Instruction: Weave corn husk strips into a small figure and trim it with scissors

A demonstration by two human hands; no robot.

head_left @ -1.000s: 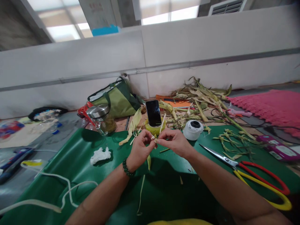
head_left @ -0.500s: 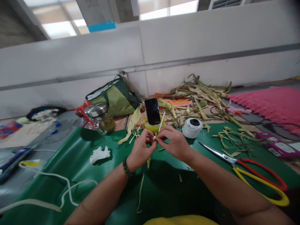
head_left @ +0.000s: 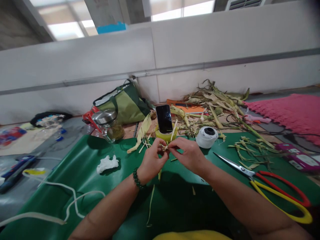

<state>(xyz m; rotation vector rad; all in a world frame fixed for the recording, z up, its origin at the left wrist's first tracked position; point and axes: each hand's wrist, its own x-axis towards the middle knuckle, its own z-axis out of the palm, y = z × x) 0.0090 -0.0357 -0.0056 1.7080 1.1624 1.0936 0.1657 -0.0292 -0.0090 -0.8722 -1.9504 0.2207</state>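
Note:
My left hand [head_left: 152,162], with a green bead bracelet at the wrist, is closed in a pinch on a small pale piece of corn husk [head_left: 164,147]. My right hand [head_left: 188,155] meets it there, thumb and finger pinched on the same piece; its exact shape is partly hidden by the fingers. Below them a thin husk strip [head_left: 150,206] trails over the green mat [head_left: 175,210]. Just beyond my fingertips, a phone [head_left: 164,118] leans upright on a yellow roll [head_left: 160,135]. A white spool of thread [head_left: 206,137] stands right of my right hand.
Large scissors [head_left: 250,173] with red and yellow handles lie at right. Husks [head_left: 212,96] are heaped against the wall. A glass jar [head_left: 107,126], green bag [head_left: 127,106], crumpled tissue [head_left: 107,164] and white cord [head_left: 72,196] are at left. Knotted husk pieces [head_left: 246,146] lie right.
The husk piece between my fingers shows a little more now, with my right fingers slightly raised. Both hands stay in about the same place; the whole view has shifted slightly.

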